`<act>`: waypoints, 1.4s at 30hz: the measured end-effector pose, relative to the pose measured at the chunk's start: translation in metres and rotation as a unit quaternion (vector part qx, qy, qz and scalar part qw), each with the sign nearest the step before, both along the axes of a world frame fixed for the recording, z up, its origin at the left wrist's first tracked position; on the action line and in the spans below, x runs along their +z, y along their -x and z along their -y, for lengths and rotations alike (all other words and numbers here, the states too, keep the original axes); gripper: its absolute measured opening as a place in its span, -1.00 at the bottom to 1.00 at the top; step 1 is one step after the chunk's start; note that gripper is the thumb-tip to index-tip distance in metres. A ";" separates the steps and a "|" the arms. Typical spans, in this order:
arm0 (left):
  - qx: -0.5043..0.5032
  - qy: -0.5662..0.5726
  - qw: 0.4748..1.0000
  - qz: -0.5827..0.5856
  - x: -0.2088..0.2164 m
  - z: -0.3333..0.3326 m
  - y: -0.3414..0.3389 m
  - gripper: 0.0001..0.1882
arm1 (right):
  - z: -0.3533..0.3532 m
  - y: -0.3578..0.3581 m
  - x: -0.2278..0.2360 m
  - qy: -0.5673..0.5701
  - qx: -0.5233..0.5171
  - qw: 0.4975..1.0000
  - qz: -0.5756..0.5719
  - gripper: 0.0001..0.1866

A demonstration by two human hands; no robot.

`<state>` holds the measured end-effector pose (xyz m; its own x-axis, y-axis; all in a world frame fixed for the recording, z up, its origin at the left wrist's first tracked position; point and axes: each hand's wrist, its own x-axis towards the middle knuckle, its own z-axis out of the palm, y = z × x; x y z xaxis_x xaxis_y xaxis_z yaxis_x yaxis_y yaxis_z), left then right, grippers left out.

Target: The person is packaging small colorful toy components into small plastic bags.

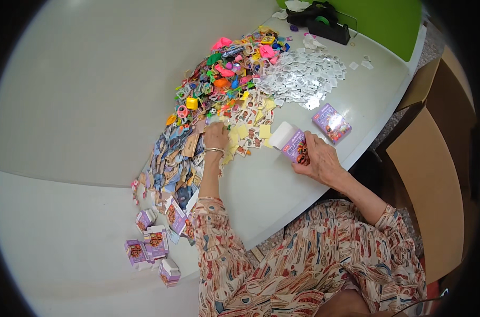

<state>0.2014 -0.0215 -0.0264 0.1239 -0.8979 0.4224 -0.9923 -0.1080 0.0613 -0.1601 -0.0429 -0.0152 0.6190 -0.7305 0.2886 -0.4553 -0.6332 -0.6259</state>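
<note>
My right hand (pixel 323 160) grips a small purple printed carton (pixel 292 149) whose white top flap stands up on its left side. Just beyond it, another purple carton (pixel 332 124) lies on the table. With fingers bunched, my left hand (pixel 216 136) reaches into the edge of the heap, where cards and toys meet; what is between its fingertips is hidden. Around that hand are small colourful plastic toys (pixel 224 74), printed picture cards with yellow squares (pixel 250 119), and a spread of bluish and tan paper pieces (pixel 171 164).
Many small white packets (pixel 303 74) form a pile at the back. A black tape dispenser (pixel 329 30) stands near the green panel (pixel 388 24). Several purple cartons (pixel 156 240) sit at the lower left. An open cardboard box (pixel 427 179) is beyond the table's right edge.
</note>
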 end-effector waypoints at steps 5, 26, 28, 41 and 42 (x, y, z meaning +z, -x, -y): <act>-0.014 0.001 0.999 -0.033 -0.011 0.011 0.004 -0.84 | 0.001 0.005 -0.003 0.010 -0.009 1.000 -0.022 -0.25; -0.171 0.019 0.943 -0.285 0.028 -0.031 0.169 -0.83 | -0.011 -0.005 0.002 0.001 0.011 0.997 -0.078 -0.14; -0.182 -0.130 0.911 -0.347 0.035 -0.030 0.158 -0.84 | -0.011 -0.004 -0.001 0.003 0.022 0.997 -0.068 -0.13; 0.276 -0.099 0.950 0.113 0.014 -0.086 -0.042 -0.77 | -0.009 0.009 -0.006 -0.040 -0.002 0.999 0.019 -0.09; 0.276 -0.099 0.949 0.114 0.011 -0.091 -0.050 -0.77 | -0.010 0.009 -0.006 -0.039 0.002 0.999 0.018 -0.09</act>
<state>0.2517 0.0700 -0.0151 0.5237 -0.7874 0.3250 -0.7668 -0.6020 -0.2228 -0.1688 -0.0334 -0.0210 0.6131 -0.7483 0.2532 -0.4291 -0.5845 -0.6886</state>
